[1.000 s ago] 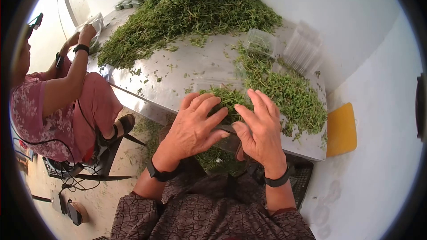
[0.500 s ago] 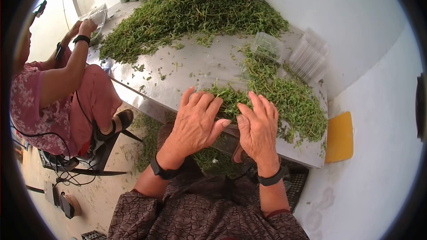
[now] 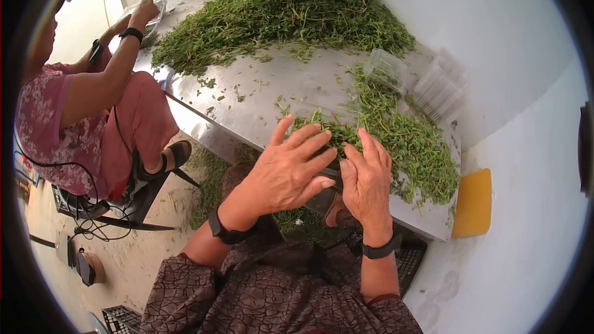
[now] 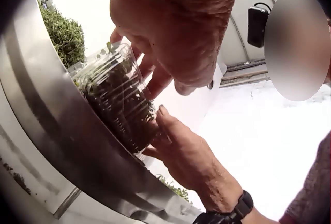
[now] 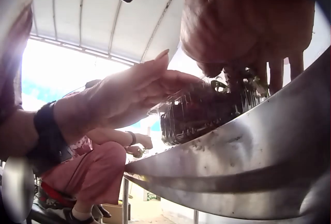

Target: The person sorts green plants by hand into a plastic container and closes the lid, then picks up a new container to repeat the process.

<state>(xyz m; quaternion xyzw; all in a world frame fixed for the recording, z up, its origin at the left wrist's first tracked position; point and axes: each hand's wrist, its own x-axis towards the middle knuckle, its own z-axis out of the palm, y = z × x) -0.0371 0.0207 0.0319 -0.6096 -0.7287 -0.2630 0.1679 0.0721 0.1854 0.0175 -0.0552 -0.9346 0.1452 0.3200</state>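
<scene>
A clear plastic box [image 4: 116,102] packed with leafy green sprigs [image 3: 317,121] sits at the near edge of the metal table. Above its left side my left hand [image 3: 286,167] spreads its fingers straight, thumb pointing across toward the right hand. My right hand [image 3: 368,185] is at the box's right side, its extended fingers touching the greens. From the right wrist, the box [image 5: 194,113] shows its ribbed wall between the two hands, with stems poking out at the top. The hands partly hide the box in the head view.
A large heap of greens [image 3: 303,6] covers the back of the metal table [image 3: 247,102]; a smaller pile [image 3: 414,154] lies at right. Nested clear boxes [image 3: 439,89] and a single box [image 3: 385,69] stand behind it. Another person [image 3: 93,105] sits at left. A yellow board [image 3: 473,204] leans on the wall.
My left hand's fingers have spread wider over the greens, and its tips have shifted right. The right hand stays by the box. The head view has shifted slightly.
</scene>
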